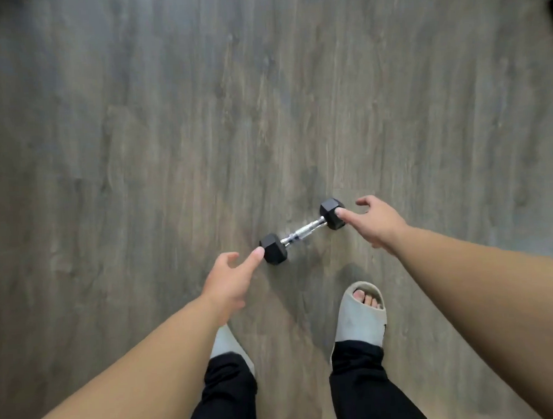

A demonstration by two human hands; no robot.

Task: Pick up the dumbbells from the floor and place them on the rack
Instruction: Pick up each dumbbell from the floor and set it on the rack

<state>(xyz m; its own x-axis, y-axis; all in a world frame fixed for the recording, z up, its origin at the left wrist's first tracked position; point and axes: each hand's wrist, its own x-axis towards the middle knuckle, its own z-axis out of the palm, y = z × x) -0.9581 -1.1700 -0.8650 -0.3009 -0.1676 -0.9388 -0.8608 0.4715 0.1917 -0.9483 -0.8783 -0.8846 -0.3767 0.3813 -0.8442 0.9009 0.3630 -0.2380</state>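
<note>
Bare floor surrounds the dumbbell, lying lower-left to upper-right; left hand and right hand, fingers apart, reach its 2 ends.

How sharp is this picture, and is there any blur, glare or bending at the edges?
Head view: the dumbbell is fairly sharp, with a bright glint on its metal handle; the left hand and right hand look slightly soft; the floor smears toward the top and corners, which also darken; the wide lens stretches the forearms; soft shadows lie by the slipper.
</note>
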